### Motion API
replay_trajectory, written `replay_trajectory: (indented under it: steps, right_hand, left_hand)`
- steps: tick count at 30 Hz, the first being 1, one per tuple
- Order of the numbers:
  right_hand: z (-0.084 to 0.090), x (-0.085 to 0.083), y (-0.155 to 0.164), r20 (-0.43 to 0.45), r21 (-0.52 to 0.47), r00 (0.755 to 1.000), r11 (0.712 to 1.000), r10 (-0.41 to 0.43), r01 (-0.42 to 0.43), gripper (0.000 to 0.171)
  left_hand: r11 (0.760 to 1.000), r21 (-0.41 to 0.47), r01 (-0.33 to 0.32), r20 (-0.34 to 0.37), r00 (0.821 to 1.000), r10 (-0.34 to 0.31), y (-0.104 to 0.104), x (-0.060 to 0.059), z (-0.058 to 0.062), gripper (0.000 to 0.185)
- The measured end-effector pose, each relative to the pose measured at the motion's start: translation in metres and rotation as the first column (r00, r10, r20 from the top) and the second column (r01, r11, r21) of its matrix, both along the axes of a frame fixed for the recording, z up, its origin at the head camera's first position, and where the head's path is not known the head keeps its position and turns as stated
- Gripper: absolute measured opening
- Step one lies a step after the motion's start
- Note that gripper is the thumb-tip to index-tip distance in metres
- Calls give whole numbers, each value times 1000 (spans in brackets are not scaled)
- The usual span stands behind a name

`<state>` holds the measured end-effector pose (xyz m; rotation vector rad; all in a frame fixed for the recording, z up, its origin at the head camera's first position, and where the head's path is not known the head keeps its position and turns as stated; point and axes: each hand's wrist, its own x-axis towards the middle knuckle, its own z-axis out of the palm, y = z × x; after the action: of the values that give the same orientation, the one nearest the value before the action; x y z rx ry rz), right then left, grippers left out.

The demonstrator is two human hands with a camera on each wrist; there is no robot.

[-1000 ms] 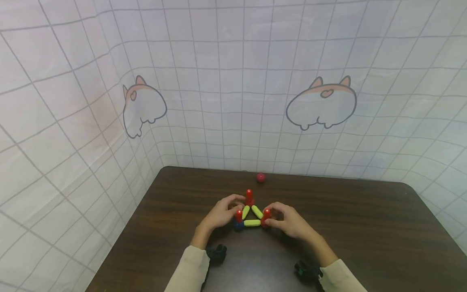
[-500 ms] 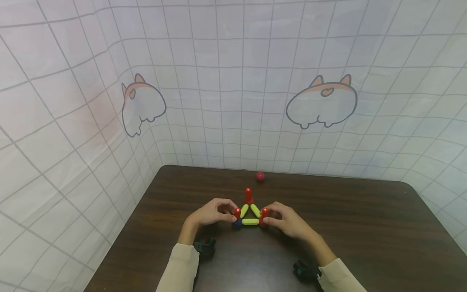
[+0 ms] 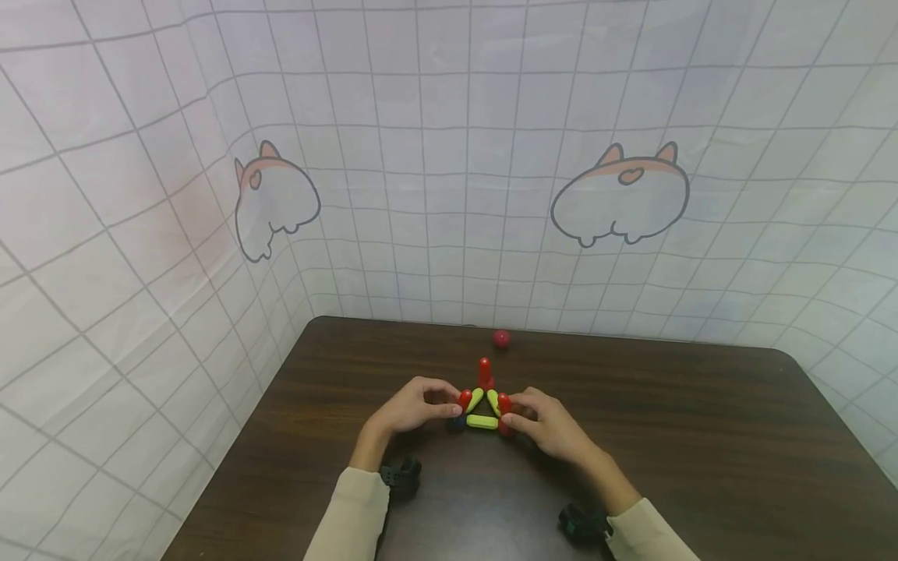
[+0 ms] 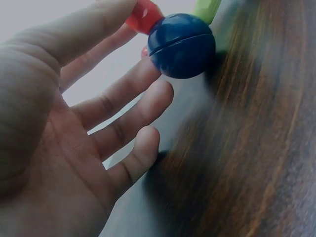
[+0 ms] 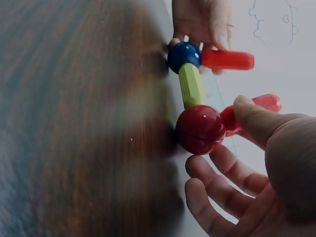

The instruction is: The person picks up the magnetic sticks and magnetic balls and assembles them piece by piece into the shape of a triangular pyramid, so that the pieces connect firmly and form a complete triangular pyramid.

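Rod-and-ball triangle (image 3: 482,409) sits between both hands, each apparently pinching a red corner rod

Cream long sleeves (image 3: 351,514), black wrist cameras (image 3: 401,474)

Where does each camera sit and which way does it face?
Head: above, looking forward and down at the table; both hands and sleeves show.
Left wrist: low by the left hand, facing the blue ball.
Right wrist: low by the right hand, facing the red ball.
Both wrist views share the blue ball.
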<state>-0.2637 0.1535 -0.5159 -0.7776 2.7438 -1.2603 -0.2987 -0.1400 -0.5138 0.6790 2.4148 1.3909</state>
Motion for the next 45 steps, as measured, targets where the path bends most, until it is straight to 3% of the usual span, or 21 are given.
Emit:
replay_trajectory:
  steps: [9,19,25,35,45]
  right_hand:
    - [0,0,-4,1,51,1000,999,9,-9,22]
    - [1,2,-8,15,68,999,997,-32,30,31]
    - [2,3,-7,28,70,999,997,-37,35,27]
    - [2,1,-5,14,74,1000,997,-23,22,23]
    - [6,3,-7,56,77,998,997,-17,12,21]
  left_hand:
    - [1000,-5,-16,-40,999,16,6,0,-1,24]
    - [1000,-8,-29,-34,999,28,11,1,-1,23]
    - [999,0,-36,-12,999,36,14,2,1,23]
    - [999,-19,-50,-25,998,49,18,5,3,23]
    - [998,-27,-65,-40,997,64,18,5,3,21]
